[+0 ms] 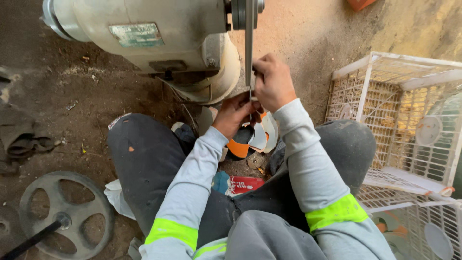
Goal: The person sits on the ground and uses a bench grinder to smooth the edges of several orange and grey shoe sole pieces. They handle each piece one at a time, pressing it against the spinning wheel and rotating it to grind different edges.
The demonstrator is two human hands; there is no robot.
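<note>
Person seated on dirt floor, knees apart, facing a grey motor housing [144, 33] at 12 o'clock. Both hands meet at a thin metal strip [249, 43] that hangs edge-on beside the motor's pulley.

Left hand [234, 113]: fingers curled, pinching the strip's lower end from below. Right hand [273, 82]: closed around the strip just above, thumb pressing.

Judgement: strip looks stiff, light, sharp-edged; best held by the flat faces near the lower end, not the edge.

Orange-and-white cups [255, 137] lie between the feet. White wire crate [399, 120] at 3 o'clock; spoked wheel [62, 214] at 8 o'clock.
</note>
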